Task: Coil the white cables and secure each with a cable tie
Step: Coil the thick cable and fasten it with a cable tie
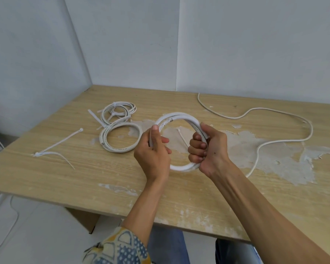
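A person stands at a light wood-grain laminate worktop point(65, 178) pushed into a corner where plain white wall panels point(122, 44) meet. The surface is worn: across the middle and right, large pale patches show where the top layer has peeled away, with smaller chips along the near edge.

Both hands hold a coil of thick white cable point(179, 116) upright above the middle of the worktop. The left hand point(153, 149) has its grip closed on the coil's left side, thumb lying up along the loops and fingers curled behind them. The right hand point(210, 149) has its grip closed on the right side, fingers passed through the ring and wrapped around the bundled strands. The left arm ends in a patterned yellow-and-blue sleeve point(120, 246).

To the left lies a second thick white coil point(122, 150), flat on the wood, and touching it behind is a smaller coil of thin white cable point(133, 109) with tie tails sticking out. Nearer the left edge, two loose white plastic cable ties point(59, 141) meet at one end. Another white tie point(182, 136) lies on the peeled patch, seen through the held ring. A long uncoiled thin white cable point(234, 118) snakes across the right half of the worktop.

Under the near edge a brown cardboard box point(84, 218) shows, beside a white floor.
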